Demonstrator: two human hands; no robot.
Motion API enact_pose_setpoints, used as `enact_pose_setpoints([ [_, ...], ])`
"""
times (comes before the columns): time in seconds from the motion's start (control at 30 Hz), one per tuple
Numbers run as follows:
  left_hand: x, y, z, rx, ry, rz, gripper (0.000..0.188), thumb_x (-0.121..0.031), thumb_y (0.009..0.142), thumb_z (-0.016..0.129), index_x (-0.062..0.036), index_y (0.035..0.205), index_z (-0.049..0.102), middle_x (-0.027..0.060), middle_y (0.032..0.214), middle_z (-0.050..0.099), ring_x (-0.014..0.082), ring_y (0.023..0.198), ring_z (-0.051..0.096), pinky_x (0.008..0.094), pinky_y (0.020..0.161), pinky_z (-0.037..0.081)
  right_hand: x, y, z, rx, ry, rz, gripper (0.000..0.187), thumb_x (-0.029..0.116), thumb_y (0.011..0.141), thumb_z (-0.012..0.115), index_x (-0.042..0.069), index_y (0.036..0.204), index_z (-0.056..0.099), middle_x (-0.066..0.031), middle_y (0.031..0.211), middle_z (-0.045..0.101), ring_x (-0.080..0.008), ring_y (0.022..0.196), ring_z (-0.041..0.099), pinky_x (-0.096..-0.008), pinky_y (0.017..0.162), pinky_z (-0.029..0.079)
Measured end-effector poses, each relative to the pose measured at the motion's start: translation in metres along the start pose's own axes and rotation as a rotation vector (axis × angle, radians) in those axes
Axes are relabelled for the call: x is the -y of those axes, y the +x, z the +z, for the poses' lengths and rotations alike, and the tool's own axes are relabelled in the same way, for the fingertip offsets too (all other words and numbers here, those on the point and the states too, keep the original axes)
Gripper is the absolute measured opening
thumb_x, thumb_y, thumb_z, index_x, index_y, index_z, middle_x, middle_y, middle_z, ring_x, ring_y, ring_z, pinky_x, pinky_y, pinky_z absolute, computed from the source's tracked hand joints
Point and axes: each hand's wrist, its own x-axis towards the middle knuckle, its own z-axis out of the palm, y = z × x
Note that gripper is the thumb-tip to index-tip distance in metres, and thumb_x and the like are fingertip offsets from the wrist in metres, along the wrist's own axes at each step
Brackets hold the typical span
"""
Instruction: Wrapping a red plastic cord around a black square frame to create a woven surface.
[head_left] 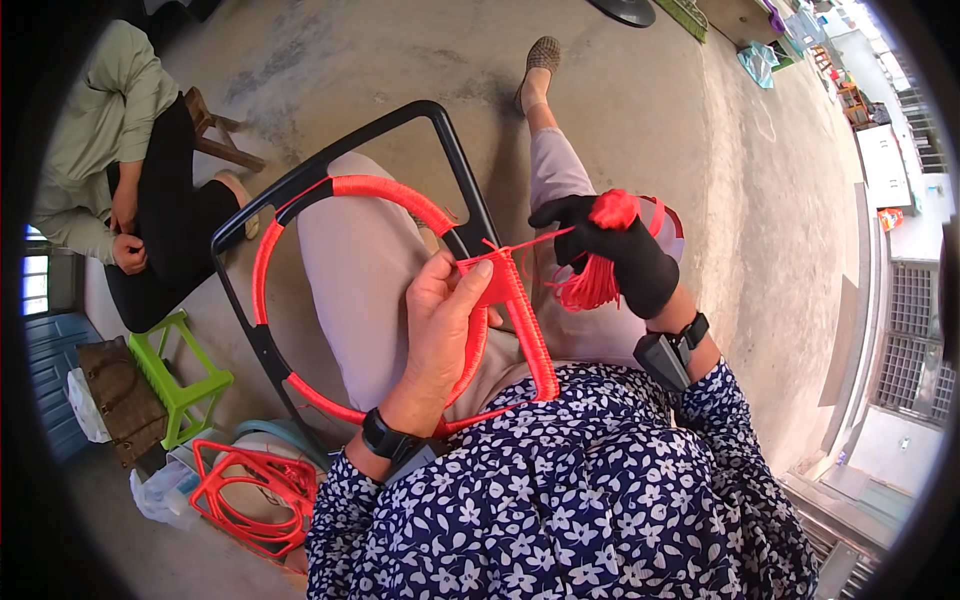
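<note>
A black frame (464, 170) with rounded corners and a ring inside it rests across my lap. Red cord winding (385, 188) covers much of the ring and the frame's near right side. My left hand (448, 315), bare, grips that wrapped side, its thumb pressed on a flat red patch near the corner. My right hand (622, 255), in a black glove, is closed around a bundle of red cord (585, 285) whose ends stick out above and below the fist. From it a taut red strand (540, 240) runs left to the frame beside my left thumb.
Another person (125, 170) sits at the far left by a wooden stool (222, 135). A green plastic stool (180, 380) and a brown bag (120, 400) stand at the left. More red-wrapped frames (255, 490) lie near my left elbow. A broom head (685, 18) is at the top.
</note>
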Motion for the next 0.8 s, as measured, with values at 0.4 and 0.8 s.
enact_pose_setpoints([
  [0.4,0.006,0.008,-0.004,0.070,0.182,-0.038,0.016,-0.014,0.092,0.065,-0.0035,0.104,0.060,0.0032,0.083,0.067,0.0056,0.058,0.058,0.0201,0.045,0.045,-0.001,-0.027,0.017,0.076,0.427,-0.031,0.018,0.019,0.092,0.061,0.002,0.098,0.057,-0.0016,0.082,0.060,-0.0092,0.074,0.056,-0.0259,0.067,0.046],
  [0.8,0.000,0.020,0.020,0.103,0.189,-0.255,0.014,-0.019,0.093,0.058,-0.0054,0.096,0.058,0.0088,0.079,0.067,0.0114,0.058,0.062,0.0203,0.037,0.040,-0.034,-0.045,-0.015,-0.063,0.579,-0.003,0.025,0.030,0.096,0.052,0.007,0.087,0.052,-0.0016,0.073,0.052,-0.0097,0.064,0.048,-0.0242,0.061,0.039],
])
